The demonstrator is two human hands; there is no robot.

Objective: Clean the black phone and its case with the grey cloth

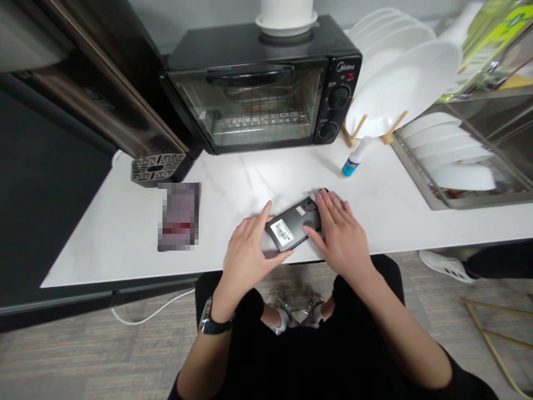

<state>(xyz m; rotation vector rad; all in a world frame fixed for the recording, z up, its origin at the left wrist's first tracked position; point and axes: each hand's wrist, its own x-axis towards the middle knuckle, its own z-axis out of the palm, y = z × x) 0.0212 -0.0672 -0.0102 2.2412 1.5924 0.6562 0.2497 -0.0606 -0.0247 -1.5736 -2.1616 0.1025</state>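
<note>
A dark grey smartphone (296, 226) lies aslant on the white counter, its back up, with a white barcode label and a smaller sticker on it. Around its left end my left hand (246, 251) is spread, thumb by the lower edge and index finger stretched past the upper corner. My right hand (342, 239) covers the camera end, its thumb on the back and its fingers over the far edge. Something pale and crumpled shows in part beside the right fingertips; I cannot make out what it is. Behind the phone stands a small spray bottle (352, 162) with a blue label.
A black toaster oven (262, 103) stands at the back, a white pot and saucer (287, 23) on top. Left are a dispenser's drip tray (157, 168) and a blurred dark packet (180, 216). Right are racked white plates (400, 89) and a sink (420, 175) with dishes.
</note>
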